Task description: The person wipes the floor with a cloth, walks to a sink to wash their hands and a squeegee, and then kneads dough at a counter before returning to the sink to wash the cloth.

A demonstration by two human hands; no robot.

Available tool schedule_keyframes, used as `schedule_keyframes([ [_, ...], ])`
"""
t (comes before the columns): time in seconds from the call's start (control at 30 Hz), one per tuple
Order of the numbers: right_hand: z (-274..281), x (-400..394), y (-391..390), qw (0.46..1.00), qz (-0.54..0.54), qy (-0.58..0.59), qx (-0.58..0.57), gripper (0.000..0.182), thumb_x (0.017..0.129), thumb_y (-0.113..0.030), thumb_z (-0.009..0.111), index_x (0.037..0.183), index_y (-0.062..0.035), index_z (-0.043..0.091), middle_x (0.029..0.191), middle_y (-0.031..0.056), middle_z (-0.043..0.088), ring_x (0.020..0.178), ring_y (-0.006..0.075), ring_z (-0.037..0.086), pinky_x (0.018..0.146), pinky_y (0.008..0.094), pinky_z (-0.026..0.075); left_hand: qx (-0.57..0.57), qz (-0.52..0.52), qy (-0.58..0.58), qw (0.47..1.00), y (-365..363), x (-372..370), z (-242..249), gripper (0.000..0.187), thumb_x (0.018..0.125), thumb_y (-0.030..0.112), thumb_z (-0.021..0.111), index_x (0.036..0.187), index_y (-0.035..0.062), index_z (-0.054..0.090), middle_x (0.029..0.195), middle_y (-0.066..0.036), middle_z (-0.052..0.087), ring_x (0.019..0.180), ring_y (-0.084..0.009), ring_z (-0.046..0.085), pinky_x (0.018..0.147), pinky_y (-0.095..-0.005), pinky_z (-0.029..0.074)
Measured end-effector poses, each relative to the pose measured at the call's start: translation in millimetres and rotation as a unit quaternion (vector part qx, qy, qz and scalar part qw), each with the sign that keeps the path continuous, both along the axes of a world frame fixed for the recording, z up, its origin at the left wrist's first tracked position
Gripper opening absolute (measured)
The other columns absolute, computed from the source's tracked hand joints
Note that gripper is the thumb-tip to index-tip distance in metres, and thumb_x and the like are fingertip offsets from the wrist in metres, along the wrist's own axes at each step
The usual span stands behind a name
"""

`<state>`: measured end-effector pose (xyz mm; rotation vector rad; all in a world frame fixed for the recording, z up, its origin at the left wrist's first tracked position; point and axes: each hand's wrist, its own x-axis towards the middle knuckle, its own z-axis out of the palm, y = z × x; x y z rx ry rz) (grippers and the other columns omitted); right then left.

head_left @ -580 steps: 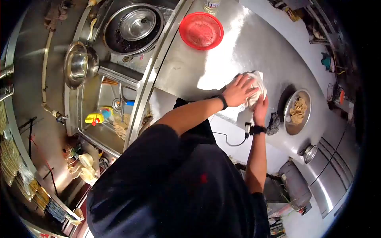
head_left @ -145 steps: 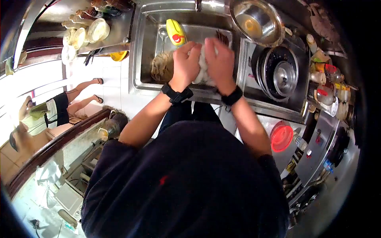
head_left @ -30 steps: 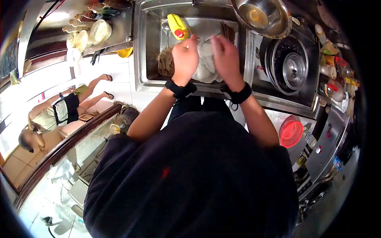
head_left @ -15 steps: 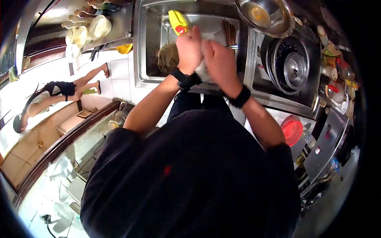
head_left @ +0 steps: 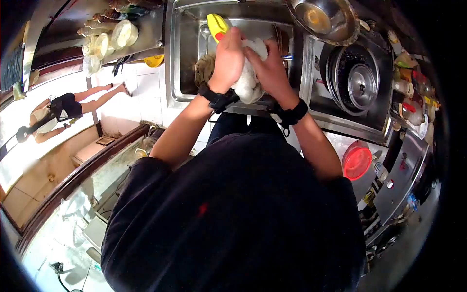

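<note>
Over the sink (head_left: 176, 87), a bunched white cloth (head_left: 249, 87) is squeezed between my two hands. My left hand (head_left: 228, 61) is closed on its left side, and my right hand (head_left: 273, 73) grips it from the right with bent fingers. Part of the cloth shows beyond the fingers and part hangs toward me; the rest is hidden by the hands. Just past my left hand lies a yellow bottle (head_left: 217, 24) with a red cap. A crumpled brown cloth (head_left: 204, 69) rests in the sink to the left of my left wrist.
A metal bowl (head_left: 323, 19) stands at the sink's far right corner. Dark round pans (head_left: 335, 73) and a metal lid (head_left: 363, 86) fill the right basin. A red plastic tub (head_left: 357, 163) is low on the right. Another person (head_left: 58, 109) is on the left.
My hands have moved slightly apart, and more of the white cloth shows between and below them. The other person at the left has shifted posture, with the legs now farther left.
</note>
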<state>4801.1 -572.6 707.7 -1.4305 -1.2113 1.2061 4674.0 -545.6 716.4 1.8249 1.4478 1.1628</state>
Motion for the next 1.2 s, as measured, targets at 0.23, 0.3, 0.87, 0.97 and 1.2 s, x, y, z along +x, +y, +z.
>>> schedule_keyframes([
  [0.23, 15.9, 22.2, 15.1, 0.987, -0.063, 0.143, 0.049, 0.033, 0.084, -0.01, 0.066, 0.114, -0.0036, 0.054, 0.103, 0.0065, 0.059, 0.099, 0.013, 0.054, 0.085, 0.0267, 0.044, -0.338, -0.015, -0.494, 0.801, -28.8, 15.0, 9.5, 0.037, 0.1, 0.029, 0.043, 0.121, 0.0004, 0.054, 0.113, -0.007, 0.06, 0.101, -0.0136, 0.055, 0.09, -0.028, 0.043],
  [0.3, 22.6, 18.9, 13.9, 0.983, -0.085, 0.153, 0.058, 0.023, 0.084, -0.006, 0.063, 0.107, -0.0038, 0.058, 0.099, 0.0051, 0.061, 0.094, 0.0148, 0.056, 0.085, 0.0276, 0.044, -0.396, 0.005, -0.578, 0.714, -25.8, 20.6, 27.9, 0.037, 0.1, 0.03, 0.043, 0.119, 0.001, 0.055, 0.112, -0.006, 0.061, 0.1, -0.0136, 0.056, 0.087, -0.0282, 0.045],
  [0.87, 22.3, 7.4, 19.2, 0.975, -0.097, -0.159, 0.119, 0.031, 0.089, -0.032, 0.061, 0.078, -0.003, 0.067, 0.072, 0.0197, 0.063, 0.066, 0.0381, 0.061, 0.062, 0.0431, 0.049, -0.14, 0.055, -0.055, 0.987, -14.4, 25.6, 15.4, 0.028, 0.091, 0.018, 0.053, 0.073, -0.0026, 0.059, 0.058, -0.02, 0.055, 0.053, -0.031, 0.056, 0.052, -0.0386, 0.043],
  [0.97, 13.5, 3.1, 12.7, 0.978, -0.08, -0.159, 0.106, 0.037, 0.089, -0.037, 0.059, 0.076, -0.0031, 0.068, 0.069, 0.0213, 0.062, 0.065, 0.0388, 0.06, 0.06, 0.044, 0.048, -0.088, -0.018, 0.015, 0.996, -7.2, 15.8, 8.2, 0.022, 0.088, 0.014, 0.054, 0.076, -0.0029, 0.057, 0.066, -0.022, 0.057, 0.062, -0.0374, 0.059, 0.051, -0.0398, 0.043],
  [1.2, 10.6, 7.0, 6.2, 0.966, -0.02, -0.233, 0.111, 0.035, 0.091, -0.035, 0.057, 0.083, -0.0037, 0.069, 0.073, 0.0204, 0.064, 0.07, 0.0378, 0.062, 0.063, 0.0418, 0.049, -0.176, 0.016, -0.085, 0.981, -9.7, 17.1, -13.5, 0.032, 0.093, 0.024, 0.052, 0.078, -0.0039, 0.06, 0.07, -0.024, 0.06, 0.066, -0.0384, 0.061, 0.055, -0.0411, 0.045],
])
